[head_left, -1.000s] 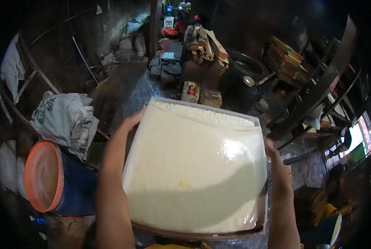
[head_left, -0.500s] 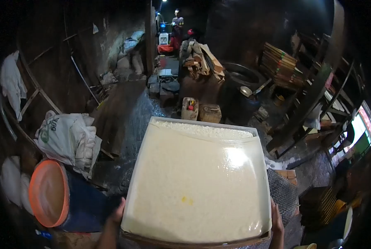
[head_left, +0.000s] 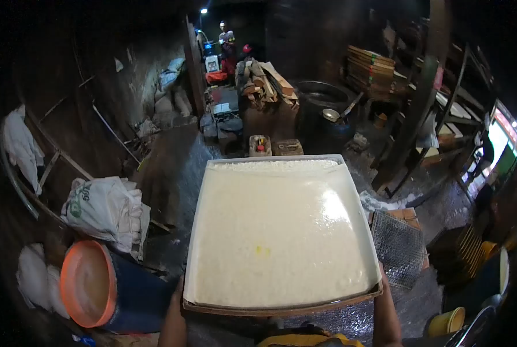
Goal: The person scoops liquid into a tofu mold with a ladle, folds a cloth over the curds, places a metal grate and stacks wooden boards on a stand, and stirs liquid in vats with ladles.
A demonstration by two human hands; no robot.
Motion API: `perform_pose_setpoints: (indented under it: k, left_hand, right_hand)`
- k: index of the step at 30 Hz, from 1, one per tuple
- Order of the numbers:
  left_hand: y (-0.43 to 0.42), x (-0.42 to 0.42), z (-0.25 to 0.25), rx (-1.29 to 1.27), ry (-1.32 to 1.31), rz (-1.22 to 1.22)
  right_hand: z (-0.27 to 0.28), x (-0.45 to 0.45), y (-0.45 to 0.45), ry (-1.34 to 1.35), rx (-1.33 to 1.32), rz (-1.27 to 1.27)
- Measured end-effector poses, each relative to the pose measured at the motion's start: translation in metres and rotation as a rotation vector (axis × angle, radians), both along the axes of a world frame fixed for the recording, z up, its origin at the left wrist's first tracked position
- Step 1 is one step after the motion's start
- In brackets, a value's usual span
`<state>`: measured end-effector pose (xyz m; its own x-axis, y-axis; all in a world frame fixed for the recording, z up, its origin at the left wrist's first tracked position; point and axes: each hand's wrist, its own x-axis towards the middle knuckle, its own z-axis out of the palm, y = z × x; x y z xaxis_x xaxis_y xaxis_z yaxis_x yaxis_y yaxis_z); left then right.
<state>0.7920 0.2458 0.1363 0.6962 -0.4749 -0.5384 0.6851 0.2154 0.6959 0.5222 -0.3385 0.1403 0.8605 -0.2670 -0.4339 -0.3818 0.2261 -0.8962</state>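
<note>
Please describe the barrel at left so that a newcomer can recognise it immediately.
Start from the big central tray. To its left, below the green-printed white sack, is the dark blue barrel. Its bright orange rim sets it apart from the pale sacks nearby.

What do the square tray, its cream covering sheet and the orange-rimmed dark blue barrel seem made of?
Square tray: probably wood, dull; its near edge is brown.
Cream covering sheet: likely wet cloth, shiny on the right, with a crease near the far edge; plastic is possible.
Orange-rimmed dark blue barrel: probably plastic, dull, judging by its smooth, evenly coloured wall.
</note>
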Motion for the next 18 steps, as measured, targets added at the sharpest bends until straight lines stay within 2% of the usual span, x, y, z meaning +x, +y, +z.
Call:
perform_pose_setpoints:
  k: [2, 3, 5, 6, 7, 9, 10, 12, 13, 14, 15, 16, 18]
  left_hand:
    - [0.008, 0.007, 0.005, 0.258, -0.181, -0.036]
    - [0.009, 0.014, 0.011, 0.478, -0.352, -0.034]
    - [-0.009, 0.005, 0.056, 1.050, -0.801, 0.108]
    - [-0.022, -0.004, 0.085, 1.328, -1.035, 0.185]
    - [-0.036, -0.015, 0.111, 1.329, -1.085, 0.273]
    - [-0.073, -0.042, 0.153, 1.319, -1.187, 0.448]
    - [-0.092, -0.056, 0.163, 1.241, -1.175, 0.396]
    - [-0.138, -0.085, 0.175, 1.088, -1.135, 0.301]
    - [-0.168, -0.103, 0.178, 1.107, -1.167, 0.215]
    - [-0.202, -0.117, 0.181, 1.122, -1.196, 0.130]
    - [-0.233, -0.129, 0.182, 1.136, -1.353, 0.020]
    - [-0.263, -0.141, 0.180, 1.147, -1.504, -0.090]
    - [-0.319, -0.163, 0.163, 0.947, -1.441, -0.152]
  right_hand:
    - [-0.005, -0.004, -0.006, 0.023, -0.049, 0.075]
    - [-0.005, -0.003, -0.010, 0.022, -0.093, 0.114]
    - [0.000, 0.000, -0.014, -0.062, -0.222, 0.094]
    - [0.024, 0.009, -0.002, -0.229, -0.338, -0.041]
    - [0.048, 0.019, 0.009, -0.383, -0.479, -0.173]
    - [0.038, 0.022, 0.005, -0.239, -0.306, -0.227]
    - [0.025, 0.023, 0.002, -0.169, -0.216, -0.252]
    - [-0.034, 0.034, 0.004, -0.079, 0.291, -0.445]
    - [-0.016, 0.044, 0.009, 0.089, 0.336, -0.482]
    - [-0.069, 0.048, -0.001, -0.091, 0.344, -0.384]
    - [-0.125, 0.051, -0.011, -0.220, 0.186, -0.306]
    - [-0.155, 0.052, -0.018, -0.299, 0.011, -0.242]
    - [-0.193, 0.058, -0.028, -0.411, -0.359, -0.163]
